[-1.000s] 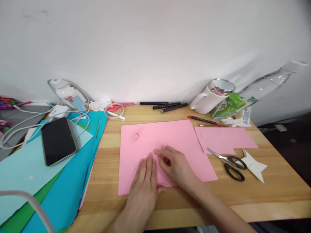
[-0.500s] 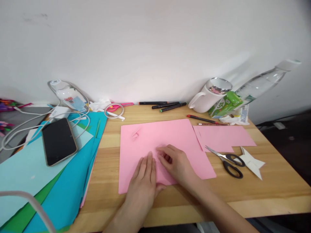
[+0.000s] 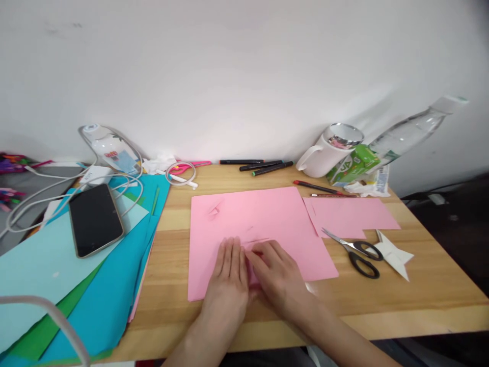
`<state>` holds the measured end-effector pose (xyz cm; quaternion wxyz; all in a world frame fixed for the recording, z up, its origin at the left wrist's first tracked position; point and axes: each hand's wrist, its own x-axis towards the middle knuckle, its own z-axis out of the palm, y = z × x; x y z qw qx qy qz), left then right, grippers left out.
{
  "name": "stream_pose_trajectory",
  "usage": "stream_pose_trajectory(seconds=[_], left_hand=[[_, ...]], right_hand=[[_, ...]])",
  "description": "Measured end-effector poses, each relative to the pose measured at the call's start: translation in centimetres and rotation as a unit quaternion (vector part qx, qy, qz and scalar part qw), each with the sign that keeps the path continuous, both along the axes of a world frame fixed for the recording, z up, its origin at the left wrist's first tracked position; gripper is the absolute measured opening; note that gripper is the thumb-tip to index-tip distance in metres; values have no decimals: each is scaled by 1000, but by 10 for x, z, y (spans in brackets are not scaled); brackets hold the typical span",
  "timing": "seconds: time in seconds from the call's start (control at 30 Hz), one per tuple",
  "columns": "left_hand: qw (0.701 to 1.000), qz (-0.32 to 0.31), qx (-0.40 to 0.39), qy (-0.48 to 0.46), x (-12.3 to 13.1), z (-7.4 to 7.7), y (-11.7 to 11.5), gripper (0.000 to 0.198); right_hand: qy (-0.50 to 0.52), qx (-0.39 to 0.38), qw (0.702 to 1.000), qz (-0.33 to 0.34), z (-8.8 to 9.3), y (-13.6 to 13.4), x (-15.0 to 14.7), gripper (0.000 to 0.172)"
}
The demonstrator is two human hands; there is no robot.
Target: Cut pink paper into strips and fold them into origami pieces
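A large pink sheet of paper (image 3: pixel 267 209) lies flat on the wooden table before me. My left hand (image 3: pixel 228 283) rests palm down on its lower part, fingers stretched out side by side. Close against it, my right hand (image 3: pixel 280 275) has its fingers bent and its thumb and index finger together at a pink paper edge. That edge, seemingly of a smaller folded piece, is mostly covered by both hands. Near the sheet's upper left corner sits a tiny pink paper scrap (image 3: pixel 214 210). Black-handled scissors (image 3: pixel 355 250) lie with blades parted to the right of the sheet.
Beside the scissors are a folded white paper star (image 3: pixel 393 255) and pink offcuts (image 3: pixel 349 214). Markers (image 3: pixel 263 165), a white mug (image 3: pixel 324 153), a green carton (image 3: pixel 355 164) and a leaning bottle (image 3: pixel 408 132) line the wall. Leftward, a phone (image 3: pixel 95 219) and cables top coloured sheets (image 3: pixel 99 300).
My right hand has moved slightly down and closer to my left hand, its fingers now lower over the paper. A paper edge shows just above it. My left hand stays flat.
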<state>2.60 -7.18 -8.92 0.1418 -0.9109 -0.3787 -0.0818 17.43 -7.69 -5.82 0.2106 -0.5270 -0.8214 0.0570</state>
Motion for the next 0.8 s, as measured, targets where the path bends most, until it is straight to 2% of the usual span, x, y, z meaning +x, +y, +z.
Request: stream_pose_trajectory(seconds=[0.13, 0.27, 0.4, 0.43, 0.5, 0.6, 0.7, 0.8], left_hand=[[1000, 6, 18, -6, 3, 1, 0, 68], [1000, 2, 2, -19, 2, -1, 0, 75], [1000, -16, -15, -7, -2, -3, 1, 79], [1000, -18, -20, -4, -3, -3, 1, 81], [999, -17, -36, 0, -5, -5, 1, 84], [998, -11, -57, -5, -5, -6, 0, 89], [998, -11, -64, -9, -5, -6, -2, 94], [998, -6, -58, -7, -4, -5, -2, 93]], right_hand=[[-17, -24, 999, 42, 4, -3, -2, 23], [-48, -39, 995, 72, 6, 1, 2, 26], [6, -44, 995, 93, 1, 3, 13, 21], [43, -39, 995, 82, -3, 3, 16, 17], [132, -17, 991, 12, -11, 3, 20, 17], [222, -17, 972, -72, -20, 4, 22, 11], [250, -61, 960, -108, -19, 8, 19, 5], [251, -88, 955, -133, -15, 13, 14, 11]])
